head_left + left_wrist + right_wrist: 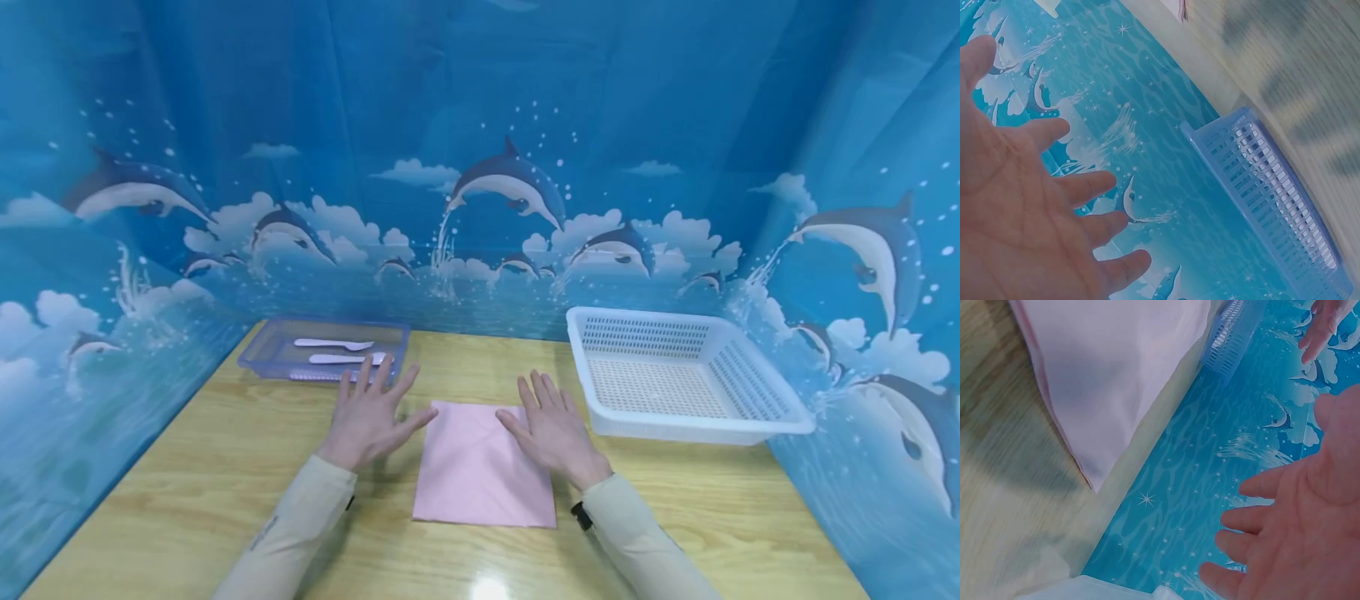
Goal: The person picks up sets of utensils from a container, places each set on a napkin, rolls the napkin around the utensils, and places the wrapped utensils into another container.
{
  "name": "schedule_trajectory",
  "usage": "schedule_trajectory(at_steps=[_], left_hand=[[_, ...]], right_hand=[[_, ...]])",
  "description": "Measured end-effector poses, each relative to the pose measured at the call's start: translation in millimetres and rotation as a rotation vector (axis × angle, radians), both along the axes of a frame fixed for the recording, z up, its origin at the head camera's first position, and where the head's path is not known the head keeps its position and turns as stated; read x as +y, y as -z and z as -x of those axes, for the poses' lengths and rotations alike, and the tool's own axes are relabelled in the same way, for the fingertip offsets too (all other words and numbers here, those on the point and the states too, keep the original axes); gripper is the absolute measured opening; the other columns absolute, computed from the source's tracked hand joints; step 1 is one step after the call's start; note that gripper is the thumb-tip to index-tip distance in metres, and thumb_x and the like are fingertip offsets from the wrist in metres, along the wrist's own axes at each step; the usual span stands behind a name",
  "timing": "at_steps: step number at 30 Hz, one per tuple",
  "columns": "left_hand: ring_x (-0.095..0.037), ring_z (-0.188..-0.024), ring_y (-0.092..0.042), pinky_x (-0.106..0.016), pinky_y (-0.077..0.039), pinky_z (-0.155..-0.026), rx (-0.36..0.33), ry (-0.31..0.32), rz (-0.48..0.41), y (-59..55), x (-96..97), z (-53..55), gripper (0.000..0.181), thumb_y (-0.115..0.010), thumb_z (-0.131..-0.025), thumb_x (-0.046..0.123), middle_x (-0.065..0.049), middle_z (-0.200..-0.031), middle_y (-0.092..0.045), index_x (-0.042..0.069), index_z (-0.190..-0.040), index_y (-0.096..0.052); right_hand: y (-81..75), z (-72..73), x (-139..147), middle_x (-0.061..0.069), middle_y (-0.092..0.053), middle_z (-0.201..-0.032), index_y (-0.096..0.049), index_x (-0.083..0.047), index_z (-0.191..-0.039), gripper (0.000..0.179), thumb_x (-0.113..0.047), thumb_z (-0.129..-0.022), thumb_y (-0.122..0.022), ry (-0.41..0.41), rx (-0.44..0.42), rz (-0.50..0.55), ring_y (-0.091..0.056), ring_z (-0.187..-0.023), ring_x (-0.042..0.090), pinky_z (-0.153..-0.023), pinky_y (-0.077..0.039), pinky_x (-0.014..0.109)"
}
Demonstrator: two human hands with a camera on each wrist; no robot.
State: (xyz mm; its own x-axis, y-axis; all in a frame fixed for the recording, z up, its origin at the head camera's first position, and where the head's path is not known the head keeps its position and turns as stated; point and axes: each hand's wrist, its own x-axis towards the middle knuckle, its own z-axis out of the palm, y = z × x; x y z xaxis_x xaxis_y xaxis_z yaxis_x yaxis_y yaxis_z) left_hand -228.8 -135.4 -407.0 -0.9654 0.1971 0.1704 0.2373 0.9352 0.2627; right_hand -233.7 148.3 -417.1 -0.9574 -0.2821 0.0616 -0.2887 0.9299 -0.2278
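Observation:
A folded pink cloth (480, 475) lies flat on the wooden table, roughly square. My left hand (367, 425) is held over the table to the left of the cloth, fingers spread and straight, holding nothing. Its fingertips overlap the near edge of the purple basket in the head view. My right hand (555, 433) hovers above the cloth's right side with straight fingers and nothing in it. In the left wrist view the bare palm (1016, 212) shows; the right wrist view shows the other palm (1310, 531) above the table, apart from the cloth (1116, 369).
At the back left stands a shallow purple basket (251, 354) with a white fork (333, 343) and another white utensil (345, 359) in it. A larger white basket (697, 427) with slotted walls sits at the back right. A blue dolphin-print curtain (480, 100) encloses the table's back and sides.

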Motion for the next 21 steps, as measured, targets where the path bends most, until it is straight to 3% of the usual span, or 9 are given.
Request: schedule_trajectory(at_steps=[21], left_hand=[[-0.045,-0.148,-0.015,-0.067,-0.008,-0.116,0.014,0.017,-0.015,5.0,2.6,-2.3,0.080,-0.047,-0.090,0.070,-0.024,-0.159,-0.023,0.023,-0.153,-0.033]], right_hand=[[4.9,-1.0,3.8,0.020,-0.017,-0.162,-0.026,-0.005,-0.154,0.076,-0.060,-0.101,-0.028,-0.005,-0.041,0.011,-0.011,-0.151,0.034,-0.122,-0.011,0.054]])
